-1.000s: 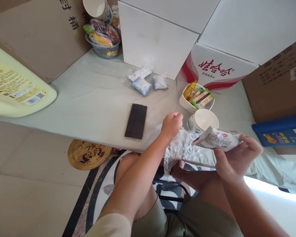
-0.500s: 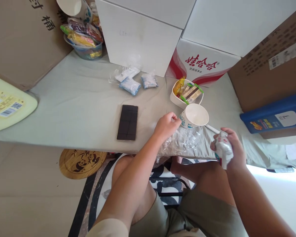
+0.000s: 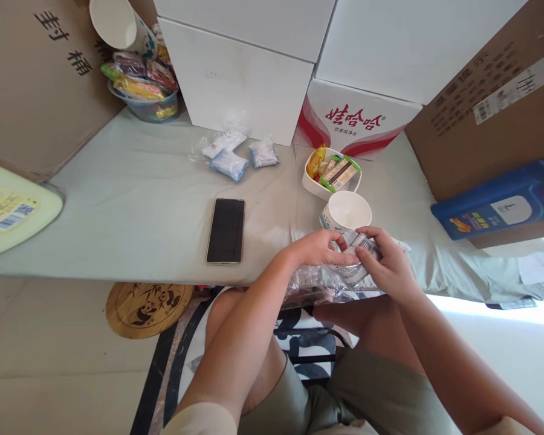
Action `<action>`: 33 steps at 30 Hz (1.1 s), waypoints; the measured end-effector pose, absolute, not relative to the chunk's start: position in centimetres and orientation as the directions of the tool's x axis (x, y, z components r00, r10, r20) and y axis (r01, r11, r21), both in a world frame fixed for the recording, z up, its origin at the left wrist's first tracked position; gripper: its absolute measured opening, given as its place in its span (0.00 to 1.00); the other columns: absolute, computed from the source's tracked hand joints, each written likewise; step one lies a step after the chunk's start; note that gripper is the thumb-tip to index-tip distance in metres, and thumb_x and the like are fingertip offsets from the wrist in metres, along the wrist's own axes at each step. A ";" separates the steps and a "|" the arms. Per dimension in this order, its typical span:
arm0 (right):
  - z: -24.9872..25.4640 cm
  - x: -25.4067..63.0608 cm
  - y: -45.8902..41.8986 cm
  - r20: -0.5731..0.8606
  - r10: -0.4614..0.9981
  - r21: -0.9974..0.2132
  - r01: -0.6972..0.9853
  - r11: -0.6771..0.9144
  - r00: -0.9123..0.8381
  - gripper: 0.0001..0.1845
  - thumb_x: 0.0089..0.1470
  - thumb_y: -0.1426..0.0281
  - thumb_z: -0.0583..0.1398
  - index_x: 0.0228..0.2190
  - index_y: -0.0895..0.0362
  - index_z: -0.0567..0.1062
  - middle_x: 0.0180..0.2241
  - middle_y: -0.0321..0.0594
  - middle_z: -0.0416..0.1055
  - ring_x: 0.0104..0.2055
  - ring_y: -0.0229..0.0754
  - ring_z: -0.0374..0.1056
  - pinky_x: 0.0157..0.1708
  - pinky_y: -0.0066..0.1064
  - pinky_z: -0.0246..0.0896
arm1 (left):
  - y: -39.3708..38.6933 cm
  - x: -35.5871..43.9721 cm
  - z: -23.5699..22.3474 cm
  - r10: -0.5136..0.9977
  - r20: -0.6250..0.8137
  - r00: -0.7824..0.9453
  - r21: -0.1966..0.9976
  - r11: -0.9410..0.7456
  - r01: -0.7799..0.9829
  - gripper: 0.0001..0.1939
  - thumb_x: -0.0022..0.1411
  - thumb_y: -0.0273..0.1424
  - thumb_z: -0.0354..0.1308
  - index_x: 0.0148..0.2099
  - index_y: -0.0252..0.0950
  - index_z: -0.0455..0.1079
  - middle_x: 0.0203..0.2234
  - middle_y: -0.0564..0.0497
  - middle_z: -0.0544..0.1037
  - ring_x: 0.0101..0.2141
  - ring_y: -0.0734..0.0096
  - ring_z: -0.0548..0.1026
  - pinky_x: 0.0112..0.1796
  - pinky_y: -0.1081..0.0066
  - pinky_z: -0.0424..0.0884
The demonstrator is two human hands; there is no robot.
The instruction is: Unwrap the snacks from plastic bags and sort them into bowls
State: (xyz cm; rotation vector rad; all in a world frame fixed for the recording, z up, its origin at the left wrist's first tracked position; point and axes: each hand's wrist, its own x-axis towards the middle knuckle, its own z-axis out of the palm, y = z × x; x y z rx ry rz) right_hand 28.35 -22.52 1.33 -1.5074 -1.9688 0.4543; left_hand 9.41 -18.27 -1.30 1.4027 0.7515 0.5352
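Observation:
My left hand [image 3: 320,248] and my right hand [image 3: 385,266] meet at the table's front edge, both with fingers closed on a small white printed packet [image 3: 360,251]. The packet lies over a crumpled clear plastic bag [image 3: 317,284] that hangs off the edge. Just behind my hands stands an empty white paper cup [image 3: 347,212]. Behind that cup sits a white bowl [image 3: 312,184] with wrapped snack bars in it.
A black phone [image 3: 225,230] lies left of my hands on the pale green tablecloth [image 3: 140,199]. Small blue-white sachets [image 3: 236,157] lie near white boxes [image 3: 240,78]. A tub of sweets [image 3: 140,90], a blue jug [image 3: 498,205] and cardboard boxes ring the table.
My right hand brought the white packet from the right down to the left hand above the plastic bag; both hands now hold it. The view shifted slightly right.

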 end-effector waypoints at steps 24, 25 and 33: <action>4.6 28.0 -10.5 -0.011 0.971 -0.793 0.588 -0.155 0.241 0.16 0.56 0.70 0.59 0.48 0.56 0.69 0.39 0.40 0.72 0.38 0.38 0.70 0.37 0.30 0.66 | -17.8 7.3 -0.5 0.806 -0.135 0.576 0.966 0.237 -0.106 0.16 0.52 0.40 0.66 0.34 0.35 0.67 0.21 0.57 0.68 0.23 0.79 0.65 0.27 0.75 0.60; 4.8 28.2 -9.0 -0.040 0.943 -0.710 0.655 -0.259 0.330 0.19 0.56 0.70 0.59 0.50 0.54 0.67 0.43 0.40 0.71 0.39 0.37 0.69 0.37 0.29 0.66 | -17.9 7.3 -0.5 0.803 -0.136 0.581 0.965 0.239 -0.105 0.16 0.53 0.40 0.66 0.35 0.35 0.67 0.21 0.57 0.69 0.23 0.79 0.65 0.27 0.75 0.61; 3.1 28.6 -4.6 -0.366 0.879 -0.484 0.744 -0.460 0.306 0.08 0.54 0.68 0.62 0.33 0.60 0.73 0.27 0.44 0.73 0.26 0.40 0.66 0.27 0.33 0.63 | -17.7 7.1 -0.7 0.814 -0.115 0.570 0.971 0.212 -0.107 0.17 0.53 0.41 0.67 0.35 0.35 0.68 0.24 0.56 0.70 0.25 0.77 0.67 0.29 0.74 0.63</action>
